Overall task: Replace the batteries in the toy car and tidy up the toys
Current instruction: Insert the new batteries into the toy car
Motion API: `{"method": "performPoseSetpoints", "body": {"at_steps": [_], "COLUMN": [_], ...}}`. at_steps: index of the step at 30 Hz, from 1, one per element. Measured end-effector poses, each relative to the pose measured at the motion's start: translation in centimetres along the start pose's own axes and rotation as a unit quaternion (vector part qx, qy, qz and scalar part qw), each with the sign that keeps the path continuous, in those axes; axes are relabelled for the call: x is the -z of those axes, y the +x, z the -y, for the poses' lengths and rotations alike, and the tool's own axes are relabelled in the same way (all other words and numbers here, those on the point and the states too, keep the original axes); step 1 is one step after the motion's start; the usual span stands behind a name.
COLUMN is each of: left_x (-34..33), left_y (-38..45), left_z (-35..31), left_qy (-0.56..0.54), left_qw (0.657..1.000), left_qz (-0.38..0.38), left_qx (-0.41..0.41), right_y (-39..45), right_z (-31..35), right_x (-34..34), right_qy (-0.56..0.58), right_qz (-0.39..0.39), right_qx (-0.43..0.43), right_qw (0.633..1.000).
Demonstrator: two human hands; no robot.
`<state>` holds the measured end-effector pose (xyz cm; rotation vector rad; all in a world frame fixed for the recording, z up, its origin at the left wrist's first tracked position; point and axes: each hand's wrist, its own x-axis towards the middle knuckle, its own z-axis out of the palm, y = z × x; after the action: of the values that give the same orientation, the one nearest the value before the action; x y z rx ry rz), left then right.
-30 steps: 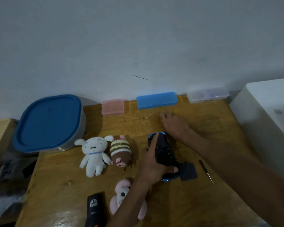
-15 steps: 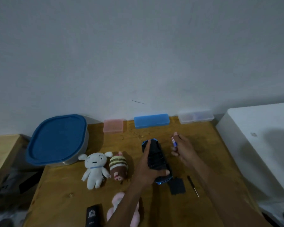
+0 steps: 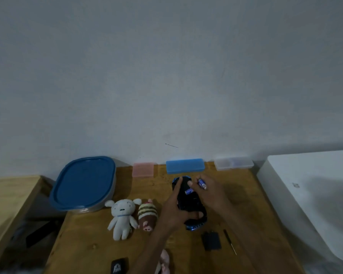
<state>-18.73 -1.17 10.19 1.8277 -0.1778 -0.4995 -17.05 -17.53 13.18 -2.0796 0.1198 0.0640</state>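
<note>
The toy car was black with blue trim, turned belly-up on the wooden table, gripped round its body by the left hand. The right hand pinched two blue batteries above it. I counted three plush toys, three flat cases by the wall, one screwdriver, one black battery cover. Any lettering was too small to read.

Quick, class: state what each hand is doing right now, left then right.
Left hand: grips the toy car, fingers curled round its body.
Right hand: pinches blue batteries above the car.
</note>
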Motion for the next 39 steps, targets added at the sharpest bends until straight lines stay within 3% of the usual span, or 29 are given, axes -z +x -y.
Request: {"method": "performPoseSetpoints", "body": {"at_steps": [10, 20, 30, 39], "left_x": [2.1, 1.7, 0.9, 1.1], "left_y": [-0.6, -1.0, -1.5, -1.3], "left_z": [0.1, 0.2, 0.3, 0.2], "left_qy": [-0.018, -0.027, -0.001, -0.001], "left_qw": [0.999, 0.999, 0.999, 0.999], "left_qz": [0.048, 0.038, -0.013, 0.005], "left_qx": [0.015, 0.013, -0.035, -0.043], "right_y": [-1.2, -2.0, -2.3, -3.1], "right_z": [0.6, 0.3, -0.5, 0.2], "right_x": [-0.5, 0.4, 0.2, -0.2], "right_qy": [-0.072, -0.051, -0.114, -0.108], "right_qz": [0.005, 0.034, -0.006, -0.026], "right_qx": [0.053, 0.027, 0.033, 0.030], "right_qw": [0.996, 0.998, 0.993, 0.993]}}
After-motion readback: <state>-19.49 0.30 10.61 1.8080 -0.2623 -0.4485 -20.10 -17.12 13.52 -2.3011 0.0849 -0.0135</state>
